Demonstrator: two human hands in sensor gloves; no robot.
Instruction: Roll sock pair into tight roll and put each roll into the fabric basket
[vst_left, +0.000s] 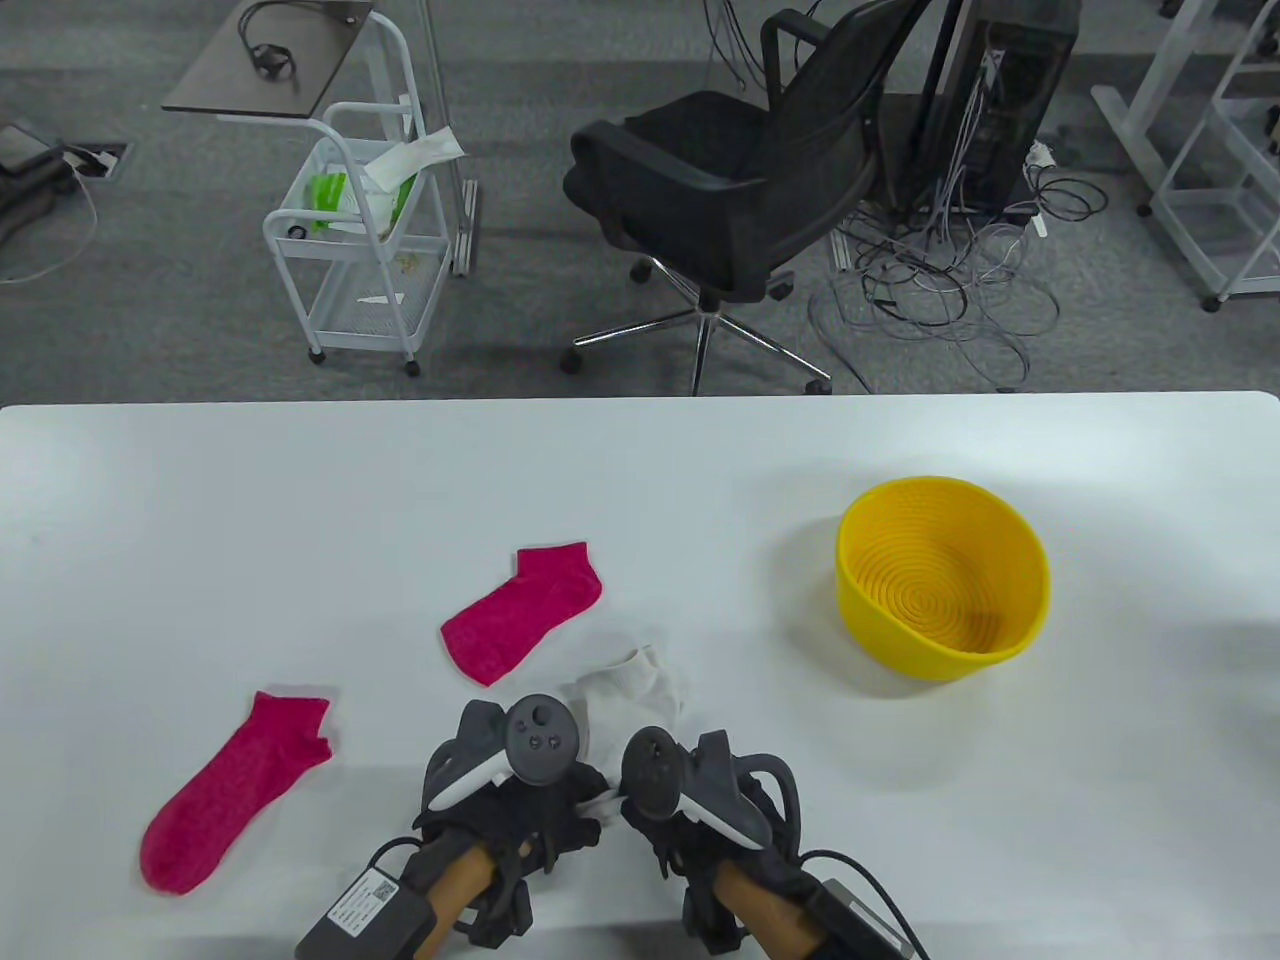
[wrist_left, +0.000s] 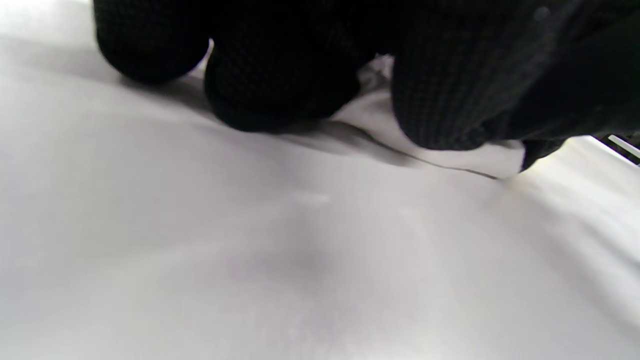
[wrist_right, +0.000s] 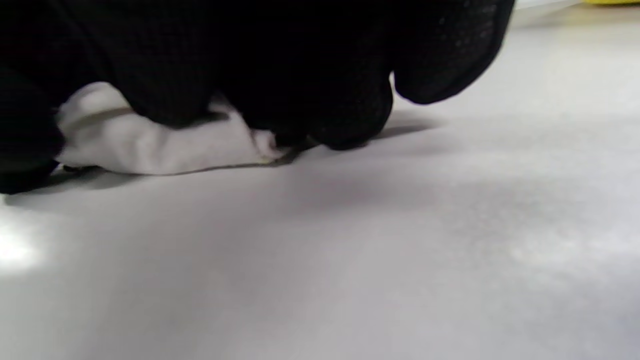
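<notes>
The table is a smooth white top with a slight sheen, and the two pink socks, one at about 9 o'clock and one nearer the middle, look like nubby matt knit. The white sock is soft ribbed cloth (crumpled under the black knit gloves), while the yellow basket at 3 o'clock looks like matt coiled ridges.

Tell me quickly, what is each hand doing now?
Left hand: fingers curled, gripping the white sock.
Right hand: fingers curled, gripping the same white sock.
</notes>
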